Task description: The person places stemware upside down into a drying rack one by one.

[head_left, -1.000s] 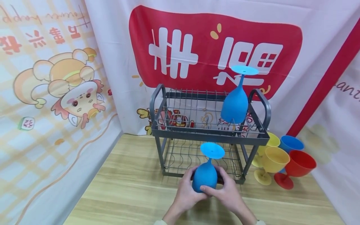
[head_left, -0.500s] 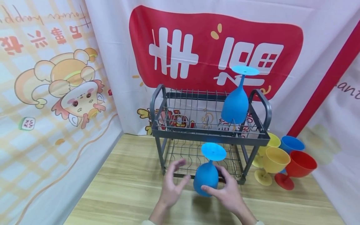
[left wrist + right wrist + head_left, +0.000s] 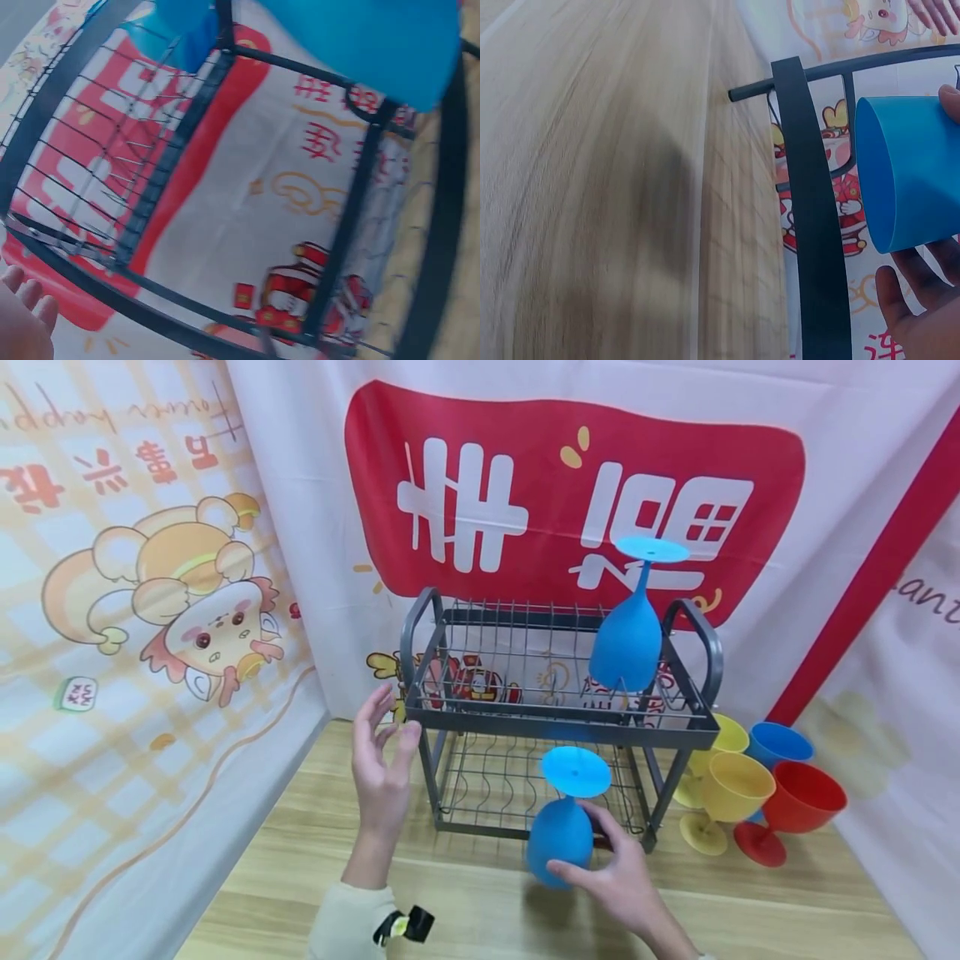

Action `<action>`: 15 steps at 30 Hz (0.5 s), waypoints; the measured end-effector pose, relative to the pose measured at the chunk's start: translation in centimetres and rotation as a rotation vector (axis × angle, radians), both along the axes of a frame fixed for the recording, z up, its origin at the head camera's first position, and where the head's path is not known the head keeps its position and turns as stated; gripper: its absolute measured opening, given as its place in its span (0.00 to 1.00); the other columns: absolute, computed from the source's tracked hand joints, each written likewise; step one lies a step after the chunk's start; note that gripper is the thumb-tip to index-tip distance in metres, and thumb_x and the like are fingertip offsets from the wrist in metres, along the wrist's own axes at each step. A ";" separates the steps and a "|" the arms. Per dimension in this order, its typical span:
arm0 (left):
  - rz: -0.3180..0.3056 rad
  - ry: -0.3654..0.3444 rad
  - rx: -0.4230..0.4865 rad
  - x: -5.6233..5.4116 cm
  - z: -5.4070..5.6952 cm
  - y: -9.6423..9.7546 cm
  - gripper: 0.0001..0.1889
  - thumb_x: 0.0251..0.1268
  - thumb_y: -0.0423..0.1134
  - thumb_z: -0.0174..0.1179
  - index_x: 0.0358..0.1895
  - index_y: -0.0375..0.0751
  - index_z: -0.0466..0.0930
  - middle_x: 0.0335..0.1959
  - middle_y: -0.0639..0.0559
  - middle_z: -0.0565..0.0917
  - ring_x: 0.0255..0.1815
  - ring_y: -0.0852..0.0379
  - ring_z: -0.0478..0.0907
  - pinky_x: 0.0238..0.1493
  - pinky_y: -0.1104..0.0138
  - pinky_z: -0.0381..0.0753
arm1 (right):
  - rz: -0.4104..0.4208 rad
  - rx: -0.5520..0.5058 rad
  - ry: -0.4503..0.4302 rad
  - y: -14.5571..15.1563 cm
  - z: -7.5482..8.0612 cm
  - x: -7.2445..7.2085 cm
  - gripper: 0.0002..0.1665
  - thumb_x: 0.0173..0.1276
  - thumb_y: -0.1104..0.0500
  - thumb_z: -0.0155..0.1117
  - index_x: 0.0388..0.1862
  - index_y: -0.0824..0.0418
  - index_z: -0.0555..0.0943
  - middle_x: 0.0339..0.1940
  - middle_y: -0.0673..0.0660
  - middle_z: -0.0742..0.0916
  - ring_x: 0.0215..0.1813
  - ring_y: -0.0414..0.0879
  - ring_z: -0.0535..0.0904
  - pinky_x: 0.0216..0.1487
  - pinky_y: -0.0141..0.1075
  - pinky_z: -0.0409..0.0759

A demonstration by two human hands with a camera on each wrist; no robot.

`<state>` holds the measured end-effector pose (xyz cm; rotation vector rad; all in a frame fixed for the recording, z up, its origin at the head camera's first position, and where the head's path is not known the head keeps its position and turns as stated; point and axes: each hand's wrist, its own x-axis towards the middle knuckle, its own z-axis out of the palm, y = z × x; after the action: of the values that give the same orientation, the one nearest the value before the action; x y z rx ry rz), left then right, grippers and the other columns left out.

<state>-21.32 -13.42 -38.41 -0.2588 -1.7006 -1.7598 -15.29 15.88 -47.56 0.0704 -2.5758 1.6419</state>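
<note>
My right hand (image 3: 618, 872) grips a blue goblet (image 3: 561, 842) by its bowl, upside down with the foot on top, in front of the rack's lower tier. In the right wrist view the held goblet (image 3: 919, 172) shows its rim, off the wooden table. My left hand (image 3: 382, 777) is raised at the rack's front left corner, fingers loosely bent and holding nothing. In the left wrist view a few fingertips of the left hand (image 3: 26, 315) show beside the rack frame. A second blue goblet (image 3: 626, 639) stands upside down on the right of the dark grey two-tier dish rack (image 3: 555, 725).
Right of the rack stand upright goblets on the wooden table (image 3: 465, 902): a yellow one (image 3: 738, 785), a red one (image 3: 806, 797), a blue one (image 3: 780, 743) and another yellow one (image 3: 727, 732) behind. Printed cloth (image 3: 300, 527) hangs behind and at the sides.
My left hand has let go of the blue goblet and moved left and up to the rack's corner. The right hand keeps the goblet, shifted slightly right and down.
</note>
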 end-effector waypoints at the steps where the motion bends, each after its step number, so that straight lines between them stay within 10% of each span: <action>1: -0.011 -0.013 -0.009 -0.3 0.6 0.0 0.32 0.74 0.39 0.62 0.80 0.52 0.66 0.77 0.58 0.72 0.80 0.48 0.66 0.79 0.55 0.66 | -0.004 0.003 0.001 0.2 0.0 0.0 0.52 0.52 0.48 0.88 0.75 0.51 0.74 0.65 0.63 0.85 0.62 0.59 0.83 0.58 0.56 0.87; 15: -0.130 -0.078 -0.069 -2.7 3.9 1.2 0.38 0.79 0.48 0.59 0.86 0.59 0.53 0.80 0.53 0.68 0.78 0.46 0.67 0.76 0.38 0.69 | -0.089 0.092 -0.196 6.3 0.4 1.0 0.61 0.64 0.40 0.79 0.86 0.56 0.56 0.81 0.69 0.69 0.74 0.73 0.71 0.66 0.64 0.82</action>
<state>-24.00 -12.21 -34.51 -0.3414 -1.8394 -1.8276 -14.25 22.21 -47.14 -0.2069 -2.7514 1.5714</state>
